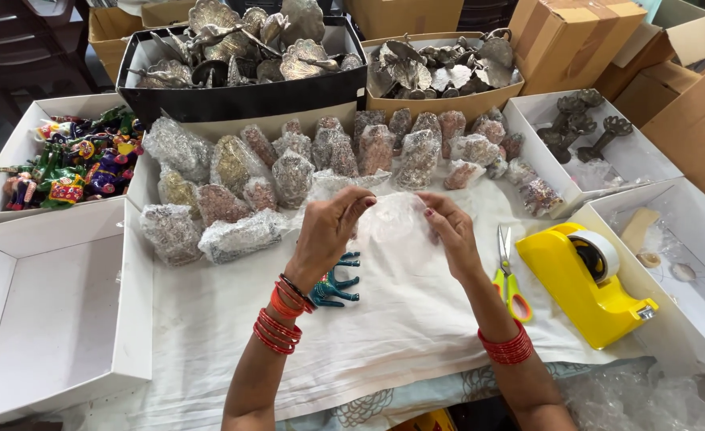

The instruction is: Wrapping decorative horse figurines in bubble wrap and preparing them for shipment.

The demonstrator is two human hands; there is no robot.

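Fingers of the left hand (332,227) and right hand (448,231) pinch a clear bubble-wrap sheet (396,223) above the white-clothed surface (384,319), a teal painted figurine (335,283) lying unwrapped near left, many wrapped bundles (289,179) already massed farther back.

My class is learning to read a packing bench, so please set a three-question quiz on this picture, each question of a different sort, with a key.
1. True or false: the left hand and the right hand hold the clear plastic bag together.
2. Which lies just right of the right forearm? A) scissors B) a hammer C) a paintbrush
3. Fill in: the tape dispenser is coloured ____.

Key
1. True.
2. A: the scissors lie on the white cloth beside the dispenser.
3. Yellow.
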